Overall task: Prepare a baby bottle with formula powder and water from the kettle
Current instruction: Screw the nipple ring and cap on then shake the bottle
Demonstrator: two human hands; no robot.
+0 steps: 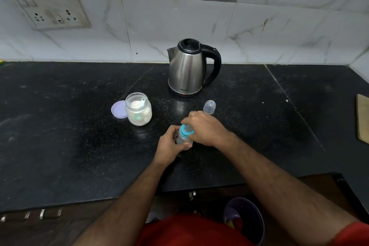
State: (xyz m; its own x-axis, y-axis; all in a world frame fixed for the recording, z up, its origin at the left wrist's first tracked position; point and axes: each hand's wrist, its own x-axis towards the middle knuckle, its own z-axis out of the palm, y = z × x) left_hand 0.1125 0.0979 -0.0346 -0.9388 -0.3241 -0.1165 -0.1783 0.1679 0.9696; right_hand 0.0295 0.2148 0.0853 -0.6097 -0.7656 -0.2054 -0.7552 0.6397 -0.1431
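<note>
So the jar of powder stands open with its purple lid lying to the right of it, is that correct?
Not quite. The head view shows the purple lid lying to the left of the jar, touching its side. The jar does stand open, with powder inside.

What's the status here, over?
Left hand grips bottle; right hand on teal collar. Formula jar open, kettle behind. Nothing obstructing.

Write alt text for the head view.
Left hand holds a clear baby bottle while the right hand grips its teal collar. Behind stand a steel kettle, open powder jar and clear cap.
</note>
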